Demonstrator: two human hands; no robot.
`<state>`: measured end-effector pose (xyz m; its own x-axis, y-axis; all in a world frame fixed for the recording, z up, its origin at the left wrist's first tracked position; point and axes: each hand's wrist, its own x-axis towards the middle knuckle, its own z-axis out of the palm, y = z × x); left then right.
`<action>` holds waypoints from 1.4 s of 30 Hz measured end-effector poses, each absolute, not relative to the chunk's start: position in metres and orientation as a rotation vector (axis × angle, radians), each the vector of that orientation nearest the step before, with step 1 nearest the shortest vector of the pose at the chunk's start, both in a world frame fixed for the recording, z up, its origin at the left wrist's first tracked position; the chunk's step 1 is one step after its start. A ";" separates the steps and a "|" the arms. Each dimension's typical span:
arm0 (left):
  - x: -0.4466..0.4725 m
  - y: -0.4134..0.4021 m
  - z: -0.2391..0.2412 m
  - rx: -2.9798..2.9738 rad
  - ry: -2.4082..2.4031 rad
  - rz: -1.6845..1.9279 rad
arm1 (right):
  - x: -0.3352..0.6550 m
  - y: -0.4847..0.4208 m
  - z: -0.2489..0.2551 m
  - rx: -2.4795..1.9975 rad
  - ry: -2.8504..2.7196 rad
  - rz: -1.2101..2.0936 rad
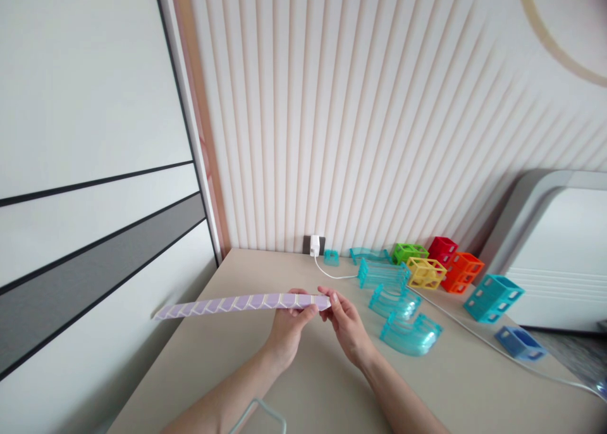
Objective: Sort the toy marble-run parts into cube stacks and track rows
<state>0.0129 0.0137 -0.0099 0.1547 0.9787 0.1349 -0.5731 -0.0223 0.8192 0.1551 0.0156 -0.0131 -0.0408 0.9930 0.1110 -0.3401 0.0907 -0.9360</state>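
Observation:
A long lilac strip (237,303) of linked segments with pale seams, like a bendable toy track, stretches left from my hands over the table (227,371). Its far left end tapers out past the table's edge. My left hand (290,326) grips it near its right end, thumb lying along the front and fingers behind. At the very tip, my right hand (342,320) pinches the last segment between thumb and fingers. Some fingertips of both hands are hidden by the strip.
Clear turquoise curved pieces (411,336) lie right of my hands. Behind them stand open-sided blocks: green (403,252), yellow (427,273), red (442,250), orange (462,272), teal (494,298), blue (520,343). A white cable (474,323) runs across the table near a plugged charger (315,245).

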 end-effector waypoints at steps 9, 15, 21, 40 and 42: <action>0.010 0.016 -0.016 0.864 0.729 1.382 | 0.161 0.014 -0.008 -0.882 -1.273 0.974; 0.009 0.016 -0.014 0.909 0.723 1.394 | 0.162 0.015 -0.020 -0.917 -1.357 0.701; 0.008 0.015 -0.012 0.940 0.723 1.424 | 0.170 0.006 -0.013 -0.992 -1.472 0.630; 0.005 0.019 -0.013 0.947 0.704 1.381 | 0.183 0.015 -0.006 -1.185 -1.536 0.536; 0.005 0.019 -0.014 0.940 0.720 1.378 | 0.183 0.014 -0.005 -1.160 -1.543 0.523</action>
<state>0.0045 0.0190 -0.0139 0.0892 0.9906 0.1040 -0.4805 -0.0486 0.8756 0.1829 0.0142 -0.0050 0.0600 0.8716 0.4865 0.3961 0.4265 -0.8131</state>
